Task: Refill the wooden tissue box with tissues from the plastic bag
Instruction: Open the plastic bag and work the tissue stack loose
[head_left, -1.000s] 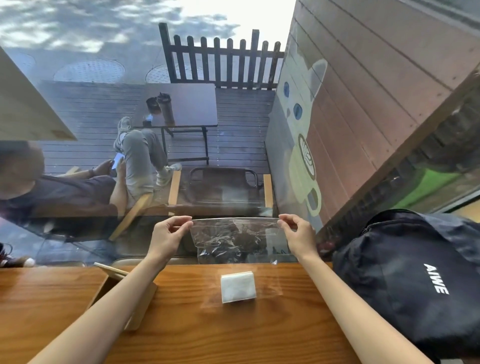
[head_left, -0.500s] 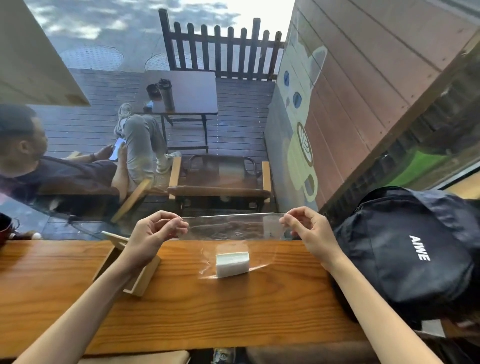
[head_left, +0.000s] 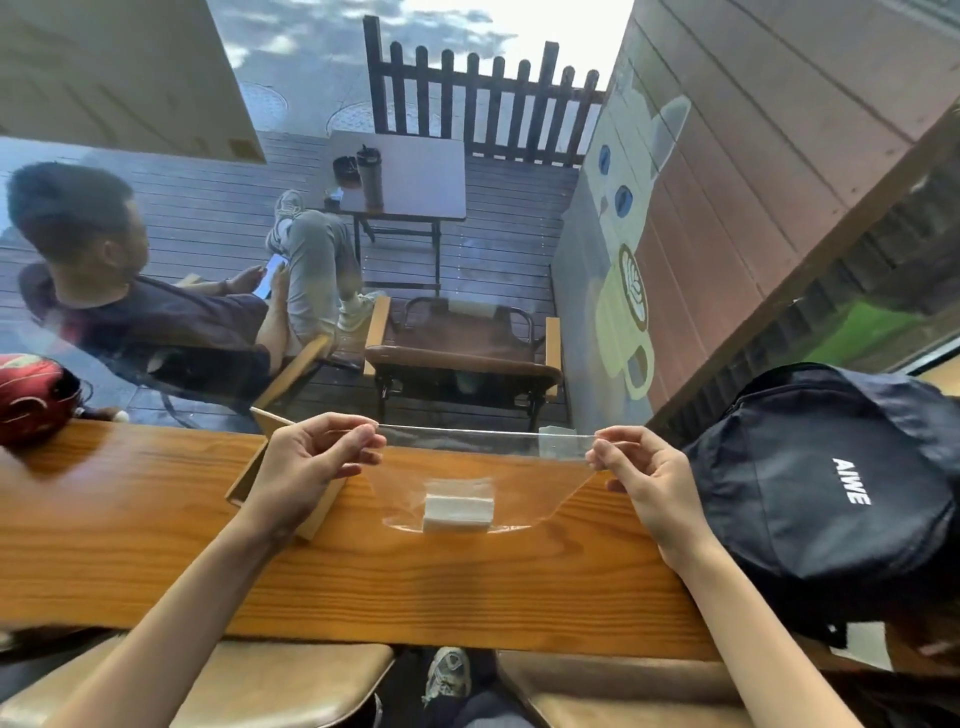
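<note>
A clear plastic bag (head_left: 535, 480) hangs stretched between my two hands over the wooden counter (head_left: 156, 525). My left hand (head_left: 306, 467) pinches its top left corner and my right hand (head_left: 644, 478) pinches its top right corner. A small white stack of tissues (head_left: 457, 512) lies in the bottom of the bag, resting on the counter. The wooden tissue box (head_left: 311, 514) stands just under and behind my left hand, which hides most of it.
A black backpack (head_left: 831, 493) fills the counter's right end. A red object (head_left: 31, 395) sits at the far left. Behind the counter is a window, with a seated person, chairs and a table outside. Cushioned stools (head_left: 291, 680) stand below the near edge.
Both hands have lowered the bag toward the counter, so its top edge now sits lower and the tissues rest on the wood. The camera has tilted down.
</note>
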